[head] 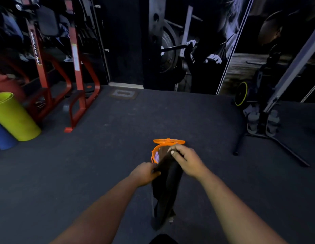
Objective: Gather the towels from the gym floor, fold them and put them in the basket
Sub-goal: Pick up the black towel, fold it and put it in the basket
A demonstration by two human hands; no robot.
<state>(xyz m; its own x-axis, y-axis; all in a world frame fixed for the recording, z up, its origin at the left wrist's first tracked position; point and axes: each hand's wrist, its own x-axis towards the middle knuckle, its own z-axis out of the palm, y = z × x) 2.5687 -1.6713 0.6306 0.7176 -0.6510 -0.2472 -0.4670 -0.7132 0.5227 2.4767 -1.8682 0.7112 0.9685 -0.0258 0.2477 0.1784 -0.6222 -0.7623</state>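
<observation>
both hands held one dark towel (166,184) up over the floor, likely to line up edges for a fold. left hand (145,173) pinched its near edge; right hand (185,160) gripped the top corner. cloth hung long, limp, bunched low. orange basket (154,152) stood just beyond, lid open, something pale purple inside.

Middle floor: the dark gym floor (118,138) lies open from near to far wall.
Near centre: orange basket (155,152) stands on the floor, its lid (169,141) tipped up at the far side.
Far left: red machine frame (74,85), with a yellow-green rolled mat (14,117) and a blue roll (2,138) beside it.
Right: black stand legs (269,141) spread across the floor.
</observation>
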